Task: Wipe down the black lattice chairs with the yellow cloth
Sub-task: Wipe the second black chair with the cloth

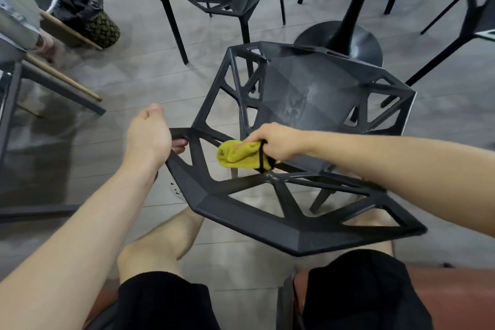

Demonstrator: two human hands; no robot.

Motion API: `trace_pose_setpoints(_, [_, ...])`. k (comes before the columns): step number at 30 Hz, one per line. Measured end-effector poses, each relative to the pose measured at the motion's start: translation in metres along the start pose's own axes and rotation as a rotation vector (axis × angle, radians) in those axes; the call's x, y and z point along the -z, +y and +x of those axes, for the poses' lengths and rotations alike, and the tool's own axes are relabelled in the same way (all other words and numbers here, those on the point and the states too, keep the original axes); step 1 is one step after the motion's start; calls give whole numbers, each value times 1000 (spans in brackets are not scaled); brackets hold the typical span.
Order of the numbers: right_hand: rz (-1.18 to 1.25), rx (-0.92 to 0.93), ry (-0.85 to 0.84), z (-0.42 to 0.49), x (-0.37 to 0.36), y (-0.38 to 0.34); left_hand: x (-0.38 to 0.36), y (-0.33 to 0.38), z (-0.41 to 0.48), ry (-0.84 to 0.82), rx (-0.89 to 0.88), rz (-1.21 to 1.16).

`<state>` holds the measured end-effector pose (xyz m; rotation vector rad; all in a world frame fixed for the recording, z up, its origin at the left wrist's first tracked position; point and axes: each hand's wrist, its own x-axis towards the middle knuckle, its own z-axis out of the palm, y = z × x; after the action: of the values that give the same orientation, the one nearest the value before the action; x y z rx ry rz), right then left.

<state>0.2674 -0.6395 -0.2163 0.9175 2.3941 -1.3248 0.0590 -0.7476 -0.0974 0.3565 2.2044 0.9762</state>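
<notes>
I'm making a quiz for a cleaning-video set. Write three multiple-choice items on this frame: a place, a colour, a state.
1. Where is the black-lined bin? A) upper left, on the floor B) lower right C) between the hands
2. What colour is the cloth? A) blue B) yellow C) white
3. What is the left hand doing? A) hanging free B) holding the cloth C) gripping the nearest chair
Key: 1 A, it stands on the floor there. 2 B, the cloth bunched in the right hand is yellow. 3 C, its fingers curl round a lattice bar.

Grey floor (139,75) bears lattice chairs (308,94), pedestal base (371,44), lined bin (88,16)
</notes>
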Motion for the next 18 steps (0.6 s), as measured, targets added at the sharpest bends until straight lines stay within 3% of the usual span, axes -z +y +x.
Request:
trace_pose_setpoints(2, [-3, -44, -37, -16, 22, 7, -1, 0, 3, -6, -10, 3])
trace_pose_setpoints(3, [45, -68, 24, -24, 32, 11, -2, 1, 5, -8, -13, 4])
trace_pose_setpoints(8, [351, -180, 504, -29, 57, 22, -4, 8, 25, -16, -27, 30])
trace_pose_setpoints(14, [686, -242, 570, -15, 66, 24, 9, 45, 91, -32, -20, 64])
trace_pose_setpoints(16, [729, -229, 616, -18, 72, 23, 17, 58, 108, -7, -90, 224])
trace_pose_setpoints(18, [725, -272, 634, -33, 81, 22, 25, 67, 114, 94, -214, 569])
